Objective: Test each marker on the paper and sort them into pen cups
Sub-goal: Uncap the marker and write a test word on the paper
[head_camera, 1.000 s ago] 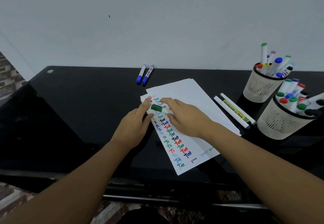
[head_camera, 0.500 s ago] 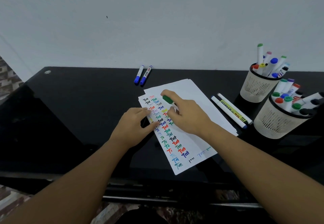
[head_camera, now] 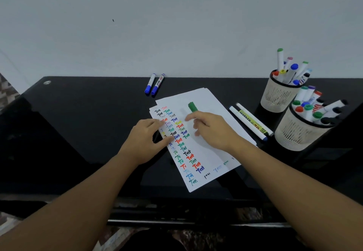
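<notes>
A stack of white paper (head_camera: 206,101) lies on the black glass desk, its left side covered with rows of coloured "Test" marks. My left hand (head_camera: 145,140) rests flat on the sheet's left edge. My right hand (head_camera: 212,130) grips a green-capped marker (head_camera: 192,106) above the paper, its cap end sticking out past my fingers toward the wall. Two beige mesh pen cups stand at the right: the far cup (head_camera: 279,95) and the near cup (head_camera: 298,132), both holding several markers.
Two blue-capped markers (head_camera: 155,84) lie side by side near the wall behind the paper. Two more white markers (head_camera: 250,122) lie between the paper and the cups. The desk's front edge (head_camera: 176,197) runs just below my forearms.
My hands have come apart after meeting at the green cap. My right hand has carried the marker to the right over the blank paper, while my left hand settled on the sheet's left edge.
</notes>
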A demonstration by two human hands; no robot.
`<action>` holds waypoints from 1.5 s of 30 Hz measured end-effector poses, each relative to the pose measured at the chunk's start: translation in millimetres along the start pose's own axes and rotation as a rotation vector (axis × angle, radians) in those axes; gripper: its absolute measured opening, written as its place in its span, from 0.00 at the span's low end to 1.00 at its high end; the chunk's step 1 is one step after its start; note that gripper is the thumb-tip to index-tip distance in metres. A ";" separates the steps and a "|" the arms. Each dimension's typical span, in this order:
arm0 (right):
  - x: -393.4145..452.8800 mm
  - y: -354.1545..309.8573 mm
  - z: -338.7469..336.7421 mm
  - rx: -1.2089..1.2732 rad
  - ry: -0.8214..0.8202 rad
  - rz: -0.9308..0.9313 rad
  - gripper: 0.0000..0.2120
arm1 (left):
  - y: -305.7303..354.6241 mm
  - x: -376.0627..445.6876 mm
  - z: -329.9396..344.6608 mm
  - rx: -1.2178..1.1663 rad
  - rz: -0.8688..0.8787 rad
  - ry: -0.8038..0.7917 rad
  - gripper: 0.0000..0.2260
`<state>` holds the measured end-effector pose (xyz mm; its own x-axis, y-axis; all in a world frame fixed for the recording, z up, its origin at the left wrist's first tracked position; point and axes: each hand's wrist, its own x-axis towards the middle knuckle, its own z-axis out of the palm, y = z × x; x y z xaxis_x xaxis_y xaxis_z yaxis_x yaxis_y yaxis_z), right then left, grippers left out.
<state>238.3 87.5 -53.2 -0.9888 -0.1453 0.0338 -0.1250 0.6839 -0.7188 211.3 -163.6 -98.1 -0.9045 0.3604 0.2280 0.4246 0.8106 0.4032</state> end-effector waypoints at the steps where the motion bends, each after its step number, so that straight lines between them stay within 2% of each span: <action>1: -2.8 2.2 -4.4 0.038 -0.002 0.019 0.18 | 0.0 0.3 -0.4 0.012 -0.003 -0.031 0.34; 5: -14.8 7.5 -29.4 0.067 -0.039 0.041 0.21 | 8.5 4.5 -4.9 0.014 -0.083 -0.146 0.37; 8: -21.6 13.5 -44.3 0.044 0.075 0.038 0.15 | 28.7 8.2 -4.3 0.012 -0.164 -0.217 0.40; 11: -29.0 10.6 -56.8 0.064 0.127 0.054 0.05 | 38.6 5.3 4.1 0.102 -0.156 -0.262 0.45; 15: -30.5 1.6 -77.6 -0.143 0.299 0.007 0.16 | 32.8 0.5 7.6 0.189 -0.127 -0.223 0.46; 19: -31.4 0.7 -115.1 -0.220 0.448 -0.035 0.10 | 35.1 0.9 10.7 0.186 -0.127 -0.228 0.46; 22: -31.9 -3.3 -153.3 -0.260 0.530 0.006 0.15 | 36.8 2.7 9.3 0.181 -0.130 -0.223 0.47; 27: -33.4 13.4 -201.8 -0.265 0.631 0.136 0.15 | 34.8 1.5 9.2 0.183 -0.132 -0.230 0.46; 37: -26.3 48.3 -235.5 -0.401 0.616 0.252 0.15 | 33.7 4.0 12.1 0.183 -0.139 -0.216 0.46; 45: -17.2 56.0 -239.9 -0.324 0.630 0.259 0.14 | 35.4 5.3 11.7 0.170 -0.145 -0.217 0.46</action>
<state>228.8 299.8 72.6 -0.8370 0.4186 0.3524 0.1965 0.8309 -0.5205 221.1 -127.6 -93.0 -0.9502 0.3107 -0.0234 0.2944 0.9199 0.2592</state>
